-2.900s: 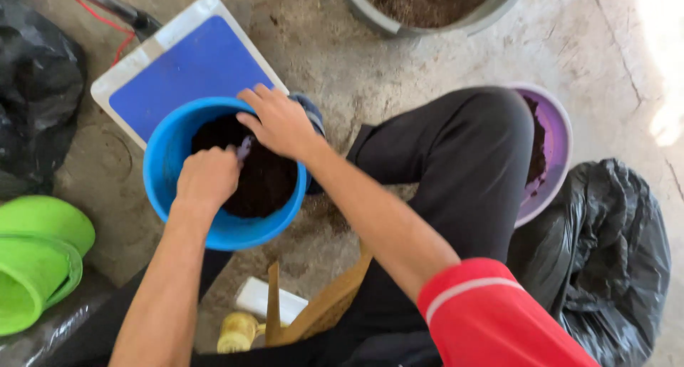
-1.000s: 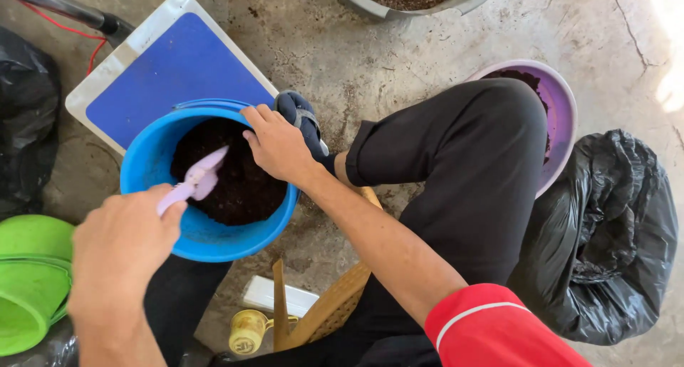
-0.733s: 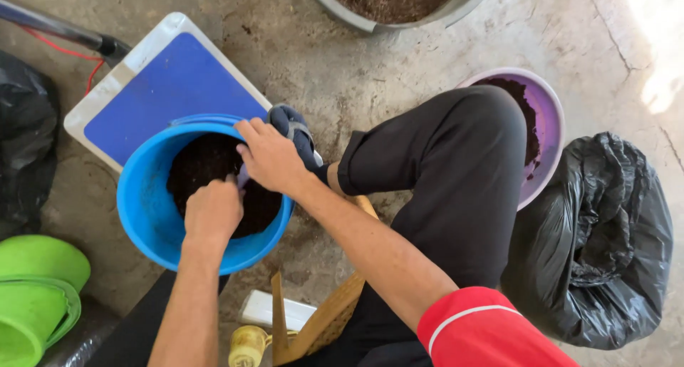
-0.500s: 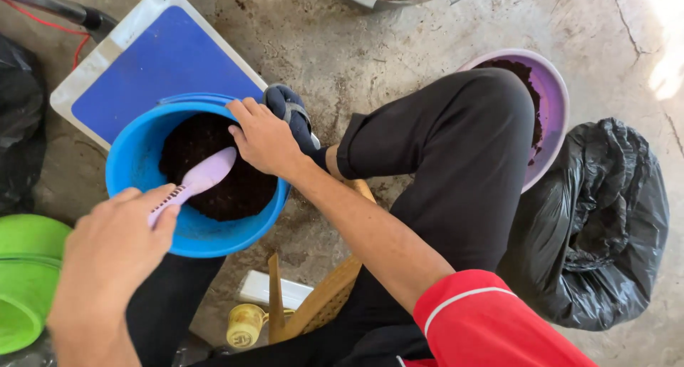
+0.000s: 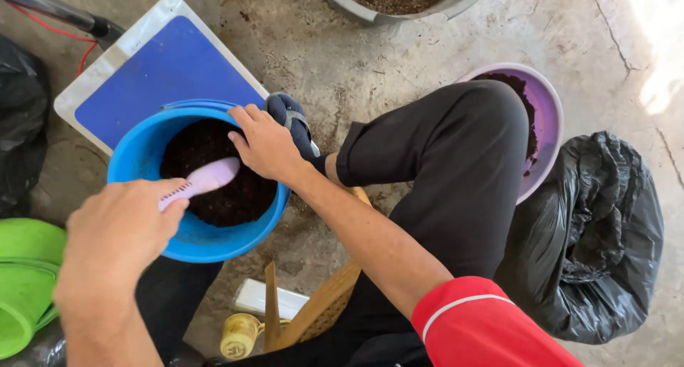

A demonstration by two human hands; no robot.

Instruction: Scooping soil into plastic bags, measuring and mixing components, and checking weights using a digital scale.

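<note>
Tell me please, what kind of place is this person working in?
Probably an outdoor yard or porch used for potting plants. The floor is rough, cracked concrete, a blue bucket, a purple bowl and a grey tub hold dark soil, and black plastic bags lie alongside.

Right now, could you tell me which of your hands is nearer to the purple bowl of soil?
The right hand. It rests on the blue bucket's rim, on the side toward the purple bowl; the left hand, holding the lilac spoon, is farther away.
</note>
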